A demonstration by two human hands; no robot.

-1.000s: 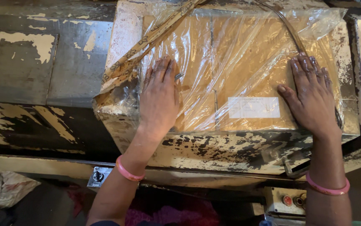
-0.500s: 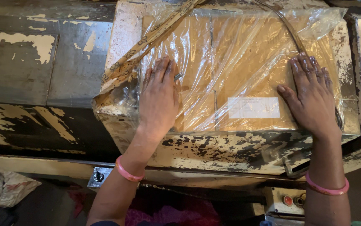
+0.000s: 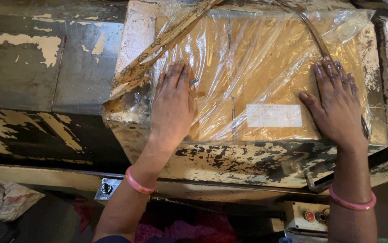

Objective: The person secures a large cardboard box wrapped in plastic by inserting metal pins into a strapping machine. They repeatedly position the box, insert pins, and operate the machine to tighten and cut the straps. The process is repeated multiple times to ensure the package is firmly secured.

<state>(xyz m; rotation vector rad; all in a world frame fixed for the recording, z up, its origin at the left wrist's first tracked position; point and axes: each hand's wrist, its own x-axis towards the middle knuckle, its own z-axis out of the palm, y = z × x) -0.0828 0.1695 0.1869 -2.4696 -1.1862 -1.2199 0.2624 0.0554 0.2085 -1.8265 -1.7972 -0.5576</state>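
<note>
A flat brown package (image 3: 252, 81) wrapped in clear plastic (image 3: 347, 27) lies on a worn metal machine top (image 3: 248, 159) with flaking cream paint. The left hand (image 3: 172, 105) rests palm down on the package's left part, fingers straight and close together, gripping nothing. The right hand (image 3: 335, 103) presses flat near the right edge, fingers spread a little, thumb out. A white label (image 3: 274, 115) sits between them. A patterned strip (image 3: 167, 40) crosses the top left corner; its upper end is cut off, and it may be tape.
</note>
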